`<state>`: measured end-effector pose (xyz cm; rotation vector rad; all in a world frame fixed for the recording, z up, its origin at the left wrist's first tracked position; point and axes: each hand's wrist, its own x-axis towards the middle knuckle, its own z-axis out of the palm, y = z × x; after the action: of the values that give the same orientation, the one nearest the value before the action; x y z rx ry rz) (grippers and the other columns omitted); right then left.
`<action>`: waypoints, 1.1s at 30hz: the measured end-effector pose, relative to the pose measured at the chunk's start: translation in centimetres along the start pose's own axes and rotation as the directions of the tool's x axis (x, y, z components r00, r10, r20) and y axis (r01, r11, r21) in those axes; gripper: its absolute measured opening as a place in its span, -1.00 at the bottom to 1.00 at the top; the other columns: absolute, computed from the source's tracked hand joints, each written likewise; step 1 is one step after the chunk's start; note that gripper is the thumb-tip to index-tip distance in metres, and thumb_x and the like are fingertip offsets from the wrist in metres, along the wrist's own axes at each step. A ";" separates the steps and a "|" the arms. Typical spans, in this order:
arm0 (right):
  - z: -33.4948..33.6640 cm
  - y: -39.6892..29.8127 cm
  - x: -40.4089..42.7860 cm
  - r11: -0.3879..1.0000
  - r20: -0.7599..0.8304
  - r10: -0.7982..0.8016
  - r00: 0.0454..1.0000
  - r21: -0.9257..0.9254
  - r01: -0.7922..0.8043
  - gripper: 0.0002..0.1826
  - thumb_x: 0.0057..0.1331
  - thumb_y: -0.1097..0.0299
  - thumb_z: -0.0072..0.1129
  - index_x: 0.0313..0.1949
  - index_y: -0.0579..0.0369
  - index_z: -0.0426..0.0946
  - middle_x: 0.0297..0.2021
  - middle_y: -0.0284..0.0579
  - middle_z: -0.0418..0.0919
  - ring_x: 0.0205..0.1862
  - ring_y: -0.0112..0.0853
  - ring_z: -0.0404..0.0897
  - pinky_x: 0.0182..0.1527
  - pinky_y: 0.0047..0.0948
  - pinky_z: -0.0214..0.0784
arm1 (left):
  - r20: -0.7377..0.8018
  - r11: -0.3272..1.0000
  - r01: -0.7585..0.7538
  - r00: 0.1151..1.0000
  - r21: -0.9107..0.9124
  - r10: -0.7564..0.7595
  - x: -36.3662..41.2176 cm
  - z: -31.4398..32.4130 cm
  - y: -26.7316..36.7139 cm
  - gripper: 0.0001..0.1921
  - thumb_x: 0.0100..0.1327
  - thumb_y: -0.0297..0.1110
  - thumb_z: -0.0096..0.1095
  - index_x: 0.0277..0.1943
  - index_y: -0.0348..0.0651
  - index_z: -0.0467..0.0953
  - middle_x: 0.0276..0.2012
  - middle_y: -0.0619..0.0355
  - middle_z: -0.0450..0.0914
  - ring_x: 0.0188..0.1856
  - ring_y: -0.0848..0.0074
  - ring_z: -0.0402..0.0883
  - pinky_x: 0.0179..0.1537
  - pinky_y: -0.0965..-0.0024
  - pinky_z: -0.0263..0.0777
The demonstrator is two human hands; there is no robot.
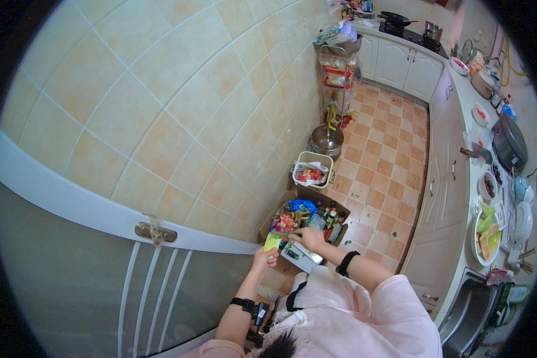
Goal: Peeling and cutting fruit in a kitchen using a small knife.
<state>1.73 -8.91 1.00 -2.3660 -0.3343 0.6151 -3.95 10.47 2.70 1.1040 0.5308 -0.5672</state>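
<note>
My left hand (pixel 265 259) grips a pale yellow-green piece of produce (pixel 273 241), possibly melon rind. Just right of it, my right hand (pixel 309 238) is closed around a green-handled tool (pixel 291 235) whose working end meets the piece; whether it is a peeler or a knife cannot be told. Both hands are over a cardboard box (pixel 305 193) on the floor, which holds food scraps (pixel 287 222), a blue plastic bag (pixel 303 206) and several glass bottles (pixel 332 217).
Beyond the box stand a lined bin (pixel 313 156) with red scraps and a lidded pot (pixel 326 139). The right counter (pixel 467 176) bears a cleaver (pixel 476 153), a platter of rind-like pieces (pixel 487 235) and bowls. A sink (pixel 467 308) is at lower right, a door (pixel 85 210) at left.
</note>
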 end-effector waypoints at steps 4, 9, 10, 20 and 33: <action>-0.5 0.9 0.6 0.992 -0.050 0.117 0.992 0.045 -0.115 -0.55 0.06 -0.23 -0.11 -0.22 -0.30 0.54 -0.39 -0.13 0.55 -0.33 -0.22 0.52 -0.32 -0.30 0.34 | -0.035 0.998 0.031 0.999 -0.049 -0.032 0.4 -0.2 0.5 -0.88 0.15 -0.42 0.03 -0.27 -0.19 0.29 -0.59 0.25 0.31 -0.70 0.74 0.12 -0.69 0.68 -0.02; 0.6 -0.2 -0.1 0.995 -0.047 -0.100 0.994 0.013 0.101 -0.53 0.06 -0.21 -0.09 -0.23 -0.21 0.53 -0.38 -0.06 0.54 -0.33 -0.18 0.52 -0.28 -0.26 0.34 | -0.014 0.997 0.047 0.999 -0.060 -0.047 0.9 -0.5 0.5 -0.89 0.15 -0.42 0.02 -0.29 -0.18 0.27 -0.60 0.24 0.30 -0.70 0.73 0.11 -0.70 0.67 -0.04; 0.3 -0.1 0.1 1.000 -0.045 -0.031 0.999 0.003 0.031 -0.54 0.07 -0.22 -0.10 -0.23 -0.24 0.54 -0.38 -0.10 0.55 -0.33 -0.19 0.52 -0.30 -0.28 0.34 | 0.008 0.997 0.053 0.999 -0.049 -0.053 0.9 -0.1 0.7 -0.90 0.16 -0.43 0.01 -0.29 -0.17 0.27 -0.60 0.24 0.30 -0.71 0.73 0.11 -0.71 0.67 -0.04; -1.1 -0.6 -1.6 0.999 -0.030 -0.006 1.000 0.050 0.007 -0.52 0.05 -0.26 -0.10 -0.20 -0.30 0.52 -0.36 -0.15 0.55 -0.32 -0.21 0.52 -0.31 -0.31 0.34 | -0.023 0.999 0.024 0.999 -0.030 -0.025 1.4 0.9 0.2 -0.92 0.14 -0.44 0.03 -0.32 -0.14 0.30 -0.63 0.24 0.31 -0.77 0.75 0.08 -0.76 0.67 -0.07; 1.9 -1.4 1.4 0.998 0.001 0.010 1.000 -0.066 -0.010 -0.54 0.05 -0.26 -0.11 -0.21 -0.33 0.53 -0.40 -0.15 0.55 -0.38 -0.20 0.53 -0.37 -0.29 0.35 | -0.103 0.996 0.031 0.994 -0.082 -0.039 1.6 -1.2 -1.3 -0.91 0.13 -0.47 0.01 -0.33 -0.13 0.27 -0.65 0.26 0.29 -0.77 0.74 0.06 -0.75 0.67 -0.07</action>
<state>1.87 -6.30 0.13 -2.4318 -0.3489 0.6186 -3.77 10.89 0.43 1.0538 0.6599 -0.5160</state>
